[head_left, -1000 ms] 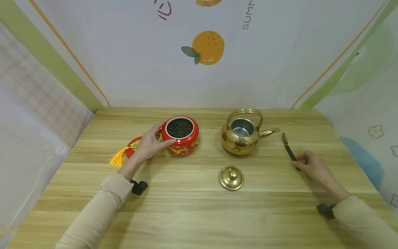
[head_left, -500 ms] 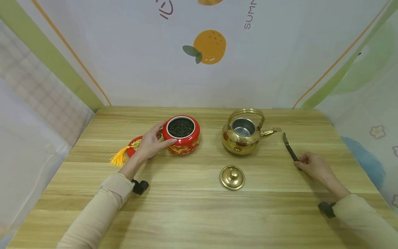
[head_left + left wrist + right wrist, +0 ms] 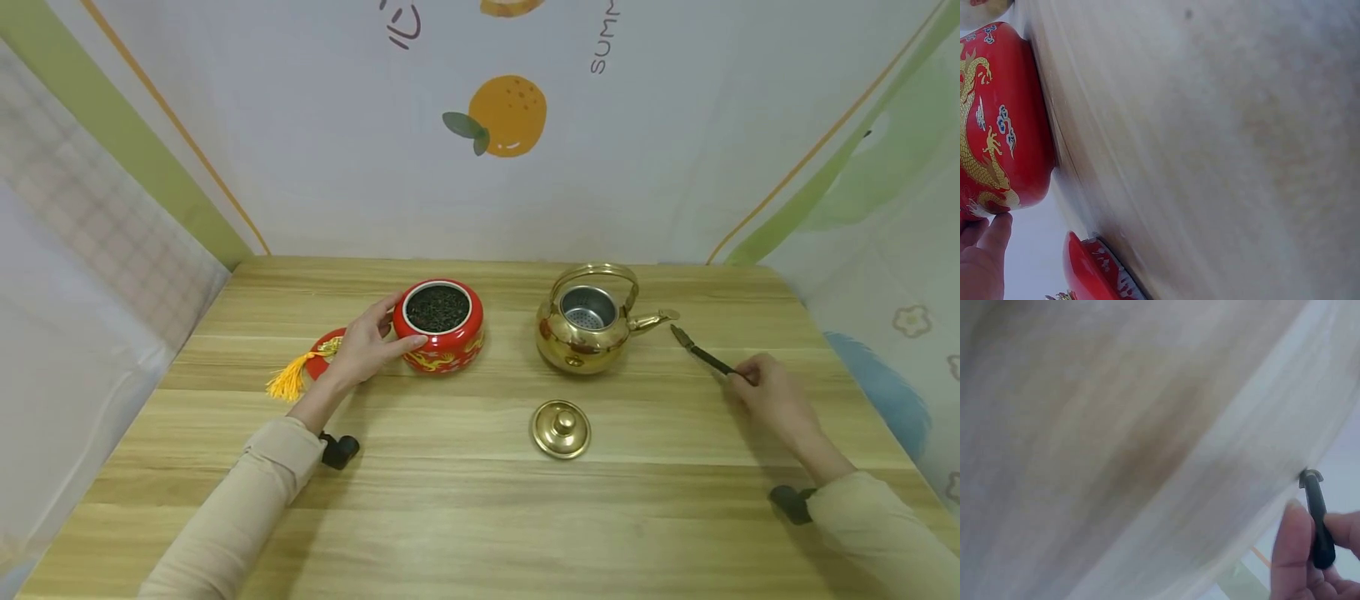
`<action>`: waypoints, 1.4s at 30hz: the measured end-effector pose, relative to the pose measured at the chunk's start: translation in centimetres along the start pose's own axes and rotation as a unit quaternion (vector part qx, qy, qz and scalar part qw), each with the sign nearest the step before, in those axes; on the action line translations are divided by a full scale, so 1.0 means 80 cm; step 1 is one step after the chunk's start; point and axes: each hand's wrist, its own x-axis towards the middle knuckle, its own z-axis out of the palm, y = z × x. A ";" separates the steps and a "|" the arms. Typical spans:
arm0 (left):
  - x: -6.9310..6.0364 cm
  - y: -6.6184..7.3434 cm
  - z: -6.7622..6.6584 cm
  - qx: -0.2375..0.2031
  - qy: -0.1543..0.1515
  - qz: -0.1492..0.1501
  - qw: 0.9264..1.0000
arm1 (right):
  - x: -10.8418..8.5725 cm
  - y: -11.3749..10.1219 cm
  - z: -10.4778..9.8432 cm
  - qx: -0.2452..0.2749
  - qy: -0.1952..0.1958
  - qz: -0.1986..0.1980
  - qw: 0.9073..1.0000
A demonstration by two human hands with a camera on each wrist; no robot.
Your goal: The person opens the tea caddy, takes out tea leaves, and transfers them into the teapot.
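While the right grip [image 3: 772, 398] pinches a dark tool [image 3: 708, 359], left grip [image 3: 366, 348] clasping a glossy red jar [image 3: 448, 343], gold-dragoned

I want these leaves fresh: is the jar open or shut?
Open: dark leaves show inside the jar; its red lid lies beside it.

Soft light casts faint shadows on the tabletop [image 3: 480, 517], blurred in both wrist views.

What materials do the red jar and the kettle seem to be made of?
Jar: probably glazed ceramic, given its glossy red surface and white rim. Kettle: polished golden metal, given its bright reflections; brass or plating, I cannot tell.
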 end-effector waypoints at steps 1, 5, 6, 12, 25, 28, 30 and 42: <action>0.000 0.000 0.000 0.003 0.000 -0.001 1.000 | 0.000 -0.001 -0.001 0.009 0.015 -0.004 1.000; 0.001 -0.002 0.000 0.011 0.003 -0.004 1.000 | 0.001 -0.005 -0.006 0.055 0.078 -0.012 0.995; 0.001 -0.002 0.000 0.010 0.004 -0.005 1.000 | 0.001 -0.006 -0.008 0.067 0.092 -0.012 0.993; 0.002 -0.004 0.001 -0.009 0.006 -0.004 1.000 | 0.006 -0.026 -0.022 0.161 0.183 -0.005 0.970; -0.006 0.022 -0.001 -0.034 -0.011 -0.024 0.999 | 0.008 -0.149 -0.018 0.458 0.273 -0.214 0.819; -0.005 0.016 0.000 -0.034 -0.008 -0.020 0.999 | 0.009 -0.180 -0.005 0.467 0.239 -0.250 0.814; -0.007 0.019 0.000 -0.031 -0.008 -0.021 0.999 | 0.010 -0.201 0.007 0.460 0.219 -0.266 0.818; -0.016 0.046 -0.003 -0.027 -0.015 -0.038 0.999 | 0.033 -0.296 0.080 0.362 0.091 -0.263 0.890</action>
